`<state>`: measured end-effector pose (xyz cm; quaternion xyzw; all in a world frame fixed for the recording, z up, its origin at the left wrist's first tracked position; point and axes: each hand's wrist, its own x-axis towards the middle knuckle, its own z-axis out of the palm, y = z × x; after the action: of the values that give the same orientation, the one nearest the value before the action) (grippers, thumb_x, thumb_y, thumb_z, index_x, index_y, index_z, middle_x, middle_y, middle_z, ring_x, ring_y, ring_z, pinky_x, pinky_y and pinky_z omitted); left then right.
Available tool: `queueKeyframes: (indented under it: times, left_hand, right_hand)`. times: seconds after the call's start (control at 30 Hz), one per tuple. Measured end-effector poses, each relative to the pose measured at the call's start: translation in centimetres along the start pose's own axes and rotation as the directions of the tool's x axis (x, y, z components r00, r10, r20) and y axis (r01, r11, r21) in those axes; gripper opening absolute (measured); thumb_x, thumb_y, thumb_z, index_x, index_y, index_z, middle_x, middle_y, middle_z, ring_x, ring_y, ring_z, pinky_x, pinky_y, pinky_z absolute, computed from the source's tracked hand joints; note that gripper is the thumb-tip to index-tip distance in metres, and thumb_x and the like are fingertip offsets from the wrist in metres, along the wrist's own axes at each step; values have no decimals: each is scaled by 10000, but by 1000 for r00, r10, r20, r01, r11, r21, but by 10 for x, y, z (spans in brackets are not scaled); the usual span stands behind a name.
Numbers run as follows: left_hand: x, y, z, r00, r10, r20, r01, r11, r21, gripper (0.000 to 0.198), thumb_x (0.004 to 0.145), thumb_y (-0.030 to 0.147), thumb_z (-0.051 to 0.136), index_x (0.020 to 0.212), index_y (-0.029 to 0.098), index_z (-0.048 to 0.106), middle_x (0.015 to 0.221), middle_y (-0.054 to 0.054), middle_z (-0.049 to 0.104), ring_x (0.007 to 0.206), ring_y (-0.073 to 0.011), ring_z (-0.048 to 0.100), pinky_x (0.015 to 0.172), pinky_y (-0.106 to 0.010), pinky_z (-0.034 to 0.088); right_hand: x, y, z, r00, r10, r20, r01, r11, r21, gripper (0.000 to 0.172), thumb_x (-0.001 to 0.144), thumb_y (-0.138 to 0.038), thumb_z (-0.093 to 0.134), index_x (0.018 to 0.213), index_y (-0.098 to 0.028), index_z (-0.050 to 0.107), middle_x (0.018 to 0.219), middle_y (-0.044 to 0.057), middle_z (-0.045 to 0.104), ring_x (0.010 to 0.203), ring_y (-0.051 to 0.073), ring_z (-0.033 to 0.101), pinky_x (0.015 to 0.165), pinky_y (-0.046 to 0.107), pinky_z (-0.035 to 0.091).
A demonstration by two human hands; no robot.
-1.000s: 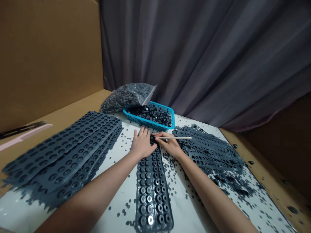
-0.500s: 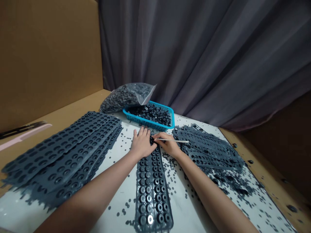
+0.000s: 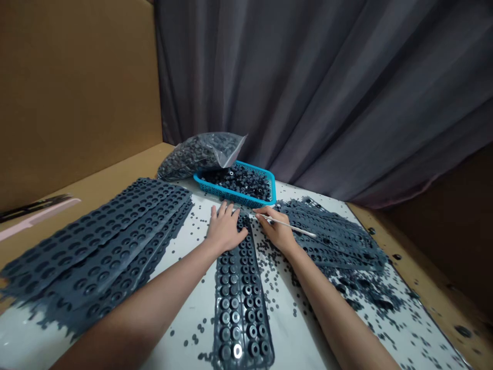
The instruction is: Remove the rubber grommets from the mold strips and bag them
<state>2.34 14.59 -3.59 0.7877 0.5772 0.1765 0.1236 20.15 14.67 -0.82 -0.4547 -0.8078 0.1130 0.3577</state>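
Observation:
A long dark rubber sheet (image 3: 241, 288) with rows of raised round pieces, many with a hole in the middle, lies lengthwise in front of me. Spread over its far end, my left hand (image 3: 224, 229) presses flat with its fingers apart. My right hand (image 3: 278, 226) pinches a thin pale stick (image 3: 296, 227) just right of the sheet's far end. The stick slants down to the right across the back of that hand. Its tip near the fingers is too small to make out. Small dark discs (image 3: 272, 272) are scattered on the white surface beside the sheet.
Beyond my hands stands a blue basket (image 3: 234, 197) of small dark parts, with a filled clear plastic bag (image 3: 196, 154) leaning over it. Stacked rubber sheets lie left (image 3: 103, 241) and right (image 3: 331, 231). A grey curtain (image 3: 292, 92) hangs behind.
My right hand has moved to the right, off the sheet's far end, carrying the stick, which now slants more steeply. My left hand stays in nearly the same place.

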Motion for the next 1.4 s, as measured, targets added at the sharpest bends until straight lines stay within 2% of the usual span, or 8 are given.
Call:
queueKeyframes:
  times: [0.17, 0.27, 0.37, 0.5, 0.6, 0.93, 1.17, 1.4]
  left_hand:
    - [3, 0, -9, 992, 43, -119, -72, 965, -253, 367, 713, 328, 585, 1046, 173, 600, 1231, -119, 545, 1241, -321, 359, 1082, -521, 83]
    - [7, 0, -19, 994, 66, -87, -91, 943, -320, 220, 731, 323, 581, 903, 190, 608, 997, -75, 637, 1041, -286, 525, 986, -461, 310]
    - [10, -1, -29, 994, 102, -31, -106, 906, -409, 170, 776, 354, 550, 812, 192, 582, 821, -33, 651, 814, -221, 606, 759, -336, 454]
    - [12, -3, -43, 982, 116, 147, 31, 670, -742, 273, 777, 386, 586, 953, 182, 542, 850, -36, 654, 770, -192, 626, 649, -269, 455]
    - [14, -2, -55, 957, 139, 256, 154, 507, -848, 390, 717, 378, 674, 1030, 192, 535, 858, -29, 645, 792, -188, 613, 681, -269, 441]
    - [5, 8, -92, 960, 213, 184, 58, 490, -870, 455, 767, 406, 634, 1179, 260, 509, 635, 55, 500, 590, -124, 504, 576, -222, 368]
    - [6, 10, -95, 943, 297, 147, -39, 540, -841, 272, 750, 320, 650, 1002, 226, 609, 879, 12, 587, 744, -132, 506, 654, -226, 367]
    - [4, 12, -100, 925, 301, 233, 50, 509, -859, 390, 684, 271, 693, 1054, 215, 581, 760, 33, 551, 721, -139, 501, 646, -233, 376]
  right_hand:
    - [-8, -3, -14, 983, 169, -65, -168, 986, 24, 192, 871, -354, 485, 871, -197, 597, 597, 11, 639, 513, 160, 582, 520, 242, 401]
    - [-8, -6, -21, 971, 198, -137, -198, 980, 11, 213, 852, -372, 506, 792, -190, 598, 482, -25, 529, 419, 129, 461, 466, 237, 325]
    - [-6, -13, -29, 958, 240, -157, -223, 967, 122, 212, 840, -367, 521, 766, -185, 602, 565, -5, 569, 500, 136, 487, 502, 242, 349]
    - [-1, -26, -39, 965, 240, -101, -201, 934, 296, 143, 796, -317, 591, 739, -188, 612, 763, 27, 635, 697, 167, 577, 635, 271, 435]
    - [0, -37, -43, 984, 147, -97, -94, 906, 412, 107, 779, -277, 622, 722, -187, 611, 808, 38, 637, 780, 178, 598, 714, 303, 465]
    - [-8, -65, -45, 996, 54, -67, -11, 852, 524, 52, 811, -238, 611, 776, -200, 609, 932, 60, 687, 914, 199, 635, 820, 366, 491]
    - [-10, -70, -50, 996, 44, -72, -3, 873, 487, 30, 809, -219, 612, 784, -203, 607, 932, 51, 699, 914, 196, 649, 824, 352, 497]
    - [-12, -66, -46, 995, 63, -78, -14, 854, 521, 60, 816, -258, 604, 792, -203, 608, 926, 60, 704, 917, 208, 656, 802, 357, 512]
